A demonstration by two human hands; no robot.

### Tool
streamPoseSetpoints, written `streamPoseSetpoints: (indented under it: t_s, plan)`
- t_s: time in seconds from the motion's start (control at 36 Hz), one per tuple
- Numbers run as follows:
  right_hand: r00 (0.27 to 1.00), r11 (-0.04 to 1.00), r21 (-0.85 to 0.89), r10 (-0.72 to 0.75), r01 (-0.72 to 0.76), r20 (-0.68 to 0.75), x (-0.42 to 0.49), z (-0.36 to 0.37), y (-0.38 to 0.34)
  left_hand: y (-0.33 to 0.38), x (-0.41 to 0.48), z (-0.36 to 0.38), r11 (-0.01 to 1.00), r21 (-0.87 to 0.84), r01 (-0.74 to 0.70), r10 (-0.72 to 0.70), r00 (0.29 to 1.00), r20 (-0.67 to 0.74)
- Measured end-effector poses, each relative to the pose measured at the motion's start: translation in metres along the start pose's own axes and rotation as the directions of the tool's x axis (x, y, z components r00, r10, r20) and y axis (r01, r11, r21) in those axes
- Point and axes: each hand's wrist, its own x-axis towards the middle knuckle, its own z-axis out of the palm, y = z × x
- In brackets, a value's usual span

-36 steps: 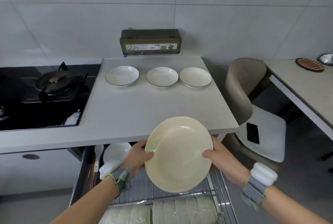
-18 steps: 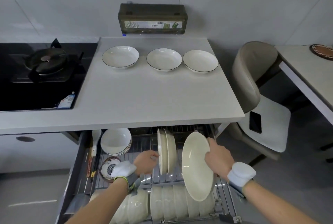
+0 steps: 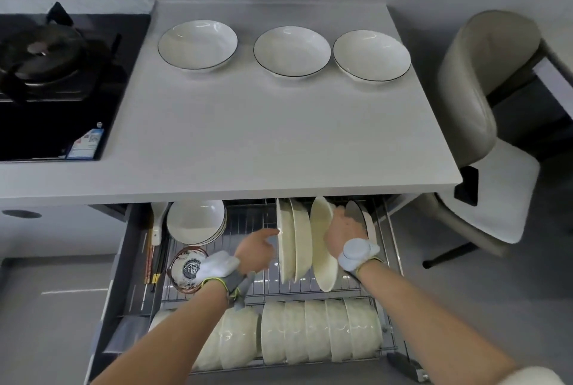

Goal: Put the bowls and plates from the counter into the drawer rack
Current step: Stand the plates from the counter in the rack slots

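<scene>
Plate, cream and deep, stands on edge in the drawer rack, held by my right grip, whose fingers curl over its upper right rim. Its top leans a little to the left and its lower rim is down at the wires; whether it sits in a slot I cannot tell. Just left of it two more cream plates stand upright, close together. My left grip holds nothing: the fingers are loose and nearly straight, their tips at the left face of the leftmost of those plates.

Nearer to me a row of cream bowls stands on edge across the drawer. At its far left sits a stack of white bowls, with a small patterned bowl just near of it and chopsticks along the left side.

Above, on the counter, three dark-rimmed white bowls lie in a row at the far side, well apart from the drawer. A black stove is on the left, a chair on the right.
</scene>
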Motion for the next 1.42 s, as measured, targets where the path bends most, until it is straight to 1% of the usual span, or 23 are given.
streamPoseSetpoints:
  t_s: [0.14, 0.25, 0.36, 0.42, 0.5, 0.61, 0.75, 0.86, 0.92, 1.0, 1.14, 1.25, 1.42]
  plan:
    - [1.000, 0.999, -0.049, 0.003, -0.002, 0.031, 0.014, 0.011, -0.012, -0.001, 0.012, 0.000, 1.000, -0.026, -0.001, 0.001, 1.000, 0.026]
    - [0.998, 0.996, -0.088, -0.014, 0.020, 0.067, 0.018, 0.013, -0.019, 0.001, 0.013, 0.002, 0.999, -0.033, 0.003, 0.000, 0.996, 0.091]
    - [0.997, 0.993, -0.105, -0.039, 0.046, 0.066, 0.024, 0.019, -0.022, 0.004, 0.013, 0.006, 0.997, -0.072, 0.016, -0.014, 1.000, 0.023]
    - [0.996, 0.992, -0.116, -0.031, 0.041, 0.088, 0.029, 0.024, -0.024, 0.007, 0.014, 0.008, 0.999, -0.052, 0.005, -0.003, 0.999, 0.038]
    - [0.989, 0.990, -0.137, -0.021, 0.042, 0.149, 0.035, 0.031, -0.028, 0.007, 0.017, 0.010, 0.992, -0.118, 0.042, -0.038, 0.999, 0.035]
    - [0.988, 0.990, -0.128, -0.033, 0.053, 0.152, 0.039, 0.039, -0.033, 0.006, 0.018, 0.010, 0.989, -0.141, 0.043, -0.039, 0.999, 0.031]
    - [0.987, 0.995, -0.087, -0.037, 0.051, 0.157, 0.043, 0.044, -0.033, 0.006, 0.016, 0.007, 0.992, -0.129, 0.018, -0.015, 1.000, 0.026]
    - [0.990, 1.000, 0.018, -0.017, 0.014, 0.139, 0.044, 0.051, -0.033, 0.003, 0.016, 0.008, 0.992, -0.122, 0.022, -0.020, 1.000, 0.019]
    - [0.987, 0.997, 0.077, -0.016, 0.004, 0.162, 0.044, 0.054, -0.035, 0.003, 0.016, 0.008, 0.991, -0.130, 0.029, -0.027, 0.999, 0.017]
    - [0.974, 0.995, 0.089, -0.067, 0.048, 0.215, 0.043, 0.055, -0.039, 0.002, 0.017, 0.008, 0.987, -0.158, 0.032, -0.027, 0.999, 0.034]
    - [0.968, 0.980, 0.186, 0.019, -0.067, 0.251, 0.044, 0.053, -0.040, 0.001, 0.015, 0.008, 0.984, -0.176, 0.040, -0.034, 0.999, 0.039]
    - [0.967, 0.984, 0.156, 0.041, -0.083, 0.253, 0.043, 0.047, -0.038, -0.001, 0.013, 0.006, 0.983, -0.178, 0.035, -0.025, 0.998, 0.057]
    - [0.978, 0.989, 0.130, 0.044, -0.072, 0.206, 0.033, 0.033, -0.037, -0.003, 0.008, -0.003, 0.989, -0.146, 0.036, -0.028, 0.998, 0.056]
